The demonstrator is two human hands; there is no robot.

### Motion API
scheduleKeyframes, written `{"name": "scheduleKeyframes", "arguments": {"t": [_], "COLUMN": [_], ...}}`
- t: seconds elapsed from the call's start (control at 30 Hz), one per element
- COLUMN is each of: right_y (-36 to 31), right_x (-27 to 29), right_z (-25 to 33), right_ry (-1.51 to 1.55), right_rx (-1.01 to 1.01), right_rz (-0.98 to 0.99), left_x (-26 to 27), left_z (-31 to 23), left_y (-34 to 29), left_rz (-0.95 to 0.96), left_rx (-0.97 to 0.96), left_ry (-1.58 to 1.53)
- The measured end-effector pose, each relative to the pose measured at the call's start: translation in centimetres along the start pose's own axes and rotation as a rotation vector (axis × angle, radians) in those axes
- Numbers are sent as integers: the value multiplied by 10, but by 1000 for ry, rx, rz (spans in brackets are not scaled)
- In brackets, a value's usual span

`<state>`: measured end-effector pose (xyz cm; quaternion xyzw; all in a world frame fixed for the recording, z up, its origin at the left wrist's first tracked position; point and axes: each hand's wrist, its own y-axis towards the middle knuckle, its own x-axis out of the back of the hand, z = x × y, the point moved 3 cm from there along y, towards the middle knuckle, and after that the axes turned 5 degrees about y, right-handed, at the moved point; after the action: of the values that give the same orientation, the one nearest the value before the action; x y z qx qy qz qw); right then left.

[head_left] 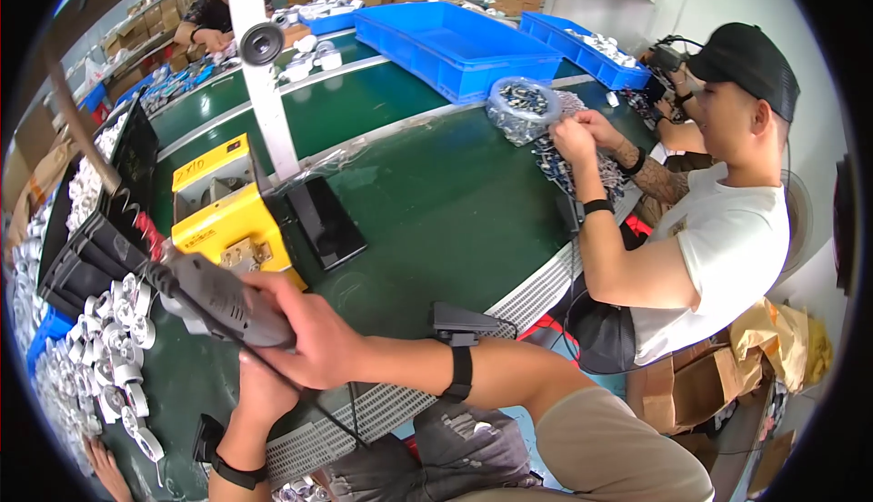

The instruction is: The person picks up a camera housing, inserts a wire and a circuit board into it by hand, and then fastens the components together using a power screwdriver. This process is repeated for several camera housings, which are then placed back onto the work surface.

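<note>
In my right hand [314,334] is a grey corded electric screwdriver [223,297], held at a slant with my fingers wrapped round its lower part. A dark cord and a red-wrapped cable lead off its upper end. My left hand [265,393] is closed just beneath, against the right hand; what it grips is hidden by the right hand, as is the tool's tip. Just beyond the tool stands a yellow machine [227,215] with an open tray and a metal fixture. Beside it lies a flat black device [326,220] on the green work surface [409,202].
Round white parts [118,347] pile up at left beside a black crate [91,238]. Another person's hand [107,470] rests at lower left. To the right, a co-worker [718,229] handles small parts beside a clear tub [523,111]. A blue bin [446,47] stands behind a white post [259,75].
</note>
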<state>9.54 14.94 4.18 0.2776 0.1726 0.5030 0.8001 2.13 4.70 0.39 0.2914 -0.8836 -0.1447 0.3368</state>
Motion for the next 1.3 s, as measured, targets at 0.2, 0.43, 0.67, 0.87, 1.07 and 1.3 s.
{"name": "scheduleKeyframes", "arguments": {"t": [0.2, 0.43, 0.67, 0.87, 1.07, 1.3], "right_y": [-3, -6, -3, 31, 116, 99], "right_x": [12, 4, 4, 41, 64, 47], "right_z": [-3, -9, -3, 12, 108, 104], "right_ry": [-143, -95, -110, -279, -394, -986], "right_rx": [27, 35, -90, 255, 368, 294], "right_rz": [16, 56, 74, -302, -832, -710], "left_x": [-4, -3, 1, 1, 38, 2], "left_z": [-5, 1, 3, 11, 53, 59], "left_y": [13, 4, 2, 20, 32, 34], "left_rz": [181, 143, 63, 25, 58, 58], "left_rx": [-77, -46, 75, 240, 276, 29], "left_ry": [123, 117, -42, -64, -1, -102]}}
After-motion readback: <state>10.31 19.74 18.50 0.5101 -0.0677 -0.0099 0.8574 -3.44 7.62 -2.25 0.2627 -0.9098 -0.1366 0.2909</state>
